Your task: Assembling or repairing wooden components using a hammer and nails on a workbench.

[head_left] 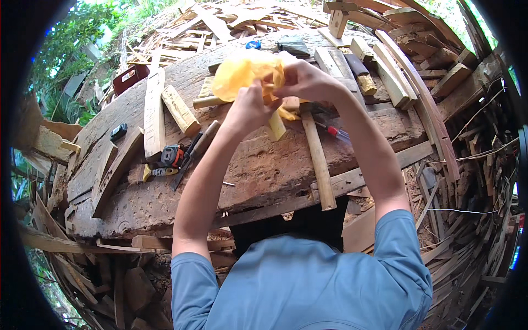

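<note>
Over the far middle of the worn wooden bench point(264, 170), a thin, puffed-out yellow-orange plastic bag point(234, 77) is between my hands. My left hand point(250, 107) is closed on its near edge. At its right side, the bent fingers of my right hand point(308, 81) pinch the gathered part. Whatever the bag may contain is hidden. Just below my hands a pale yellow wood strip point(276, 127) shows, with a small orange piece point(289, 114) beside it. A long wooden-handled hammer point(319, 159) lies to the right, its head partly hidden, near a red-and-clear screwdriver point(336, 132).
On the bench's left lie a tape measure point(172, 155), a chisel-like tool point(193, 151), a small black device point(118, 132) and wood blocks point(180, 110). Planks point(390, 77) and a dark-handled tool point(360, 71) lie at right. Scrap wood point(209, 25) is piled behind.
</note>
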### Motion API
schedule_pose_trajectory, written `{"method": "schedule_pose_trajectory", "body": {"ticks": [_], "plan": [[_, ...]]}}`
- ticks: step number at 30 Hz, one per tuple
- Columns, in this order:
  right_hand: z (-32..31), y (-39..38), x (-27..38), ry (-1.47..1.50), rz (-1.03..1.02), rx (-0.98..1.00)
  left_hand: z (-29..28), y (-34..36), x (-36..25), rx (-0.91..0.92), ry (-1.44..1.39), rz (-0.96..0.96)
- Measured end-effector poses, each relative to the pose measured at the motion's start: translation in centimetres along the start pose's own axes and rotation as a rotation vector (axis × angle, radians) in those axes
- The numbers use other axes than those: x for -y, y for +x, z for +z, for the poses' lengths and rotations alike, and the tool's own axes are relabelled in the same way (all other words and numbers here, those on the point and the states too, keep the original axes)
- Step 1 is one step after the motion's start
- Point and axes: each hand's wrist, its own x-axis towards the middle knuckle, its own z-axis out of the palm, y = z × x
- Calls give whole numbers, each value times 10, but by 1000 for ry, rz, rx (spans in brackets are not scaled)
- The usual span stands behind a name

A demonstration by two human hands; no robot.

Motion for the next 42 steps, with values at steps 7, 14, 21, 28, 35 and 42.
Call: {"method": "schedule_pose_trajectory", "body": {"ticks": [7, 14, 21, 28, 35, 42], "plan": [[5, -44, -56, -847, 119, -248, -1, 6, 35, 0, -137, -184], [-8, -36, -84, -839, 160, -359, -16, 9, 47, -68, -279, -202], [-21, -7, -72, -526, 493, -212, 3, -2, 24, 124, -481, -349], [19, 2, -69, -889, 364, -441, 26, -15, 22, 375, -626, -268], [21, -11, -87, -1137, 164, -784, 67, -16, -27, 107, -161, -112], [-49, -54, -101, -1057, 529, -944, 49, -9, -22, 18, -112, -183]]}}
